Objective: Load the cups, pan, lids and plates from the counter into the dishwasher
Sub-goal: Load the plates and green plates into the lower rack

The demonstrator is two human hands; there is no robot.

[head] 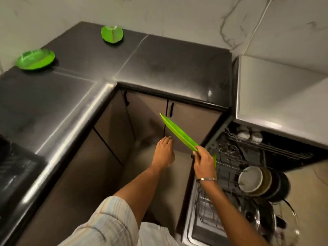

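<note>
My right hand [204,161] grips a green plate [178,132] by its edge, seen edge-on, over the floor just left of the open dishwasher's lower rack [223,174]. My left hand [164,151] hangs beside it with fingers loosely apart and nothing in it. Two more green plates rest on the dark counter: one at the far left [35,59], one near the back wall [112,34]. In the rack stand a pan and round lids [262,181], with a glass lid [287,221] nearer me. A sliver of green [215,159] shows behind my right hand.
The black L-shaped counter [159,68] wraps the corner above brown cabinet doors [193,125]. The dishwasher's upper rack [252,137] holds white cups. A dark stove [10,171] sits at the left edge. The dishwasher door [200,233] lies open near my feet.
</note>
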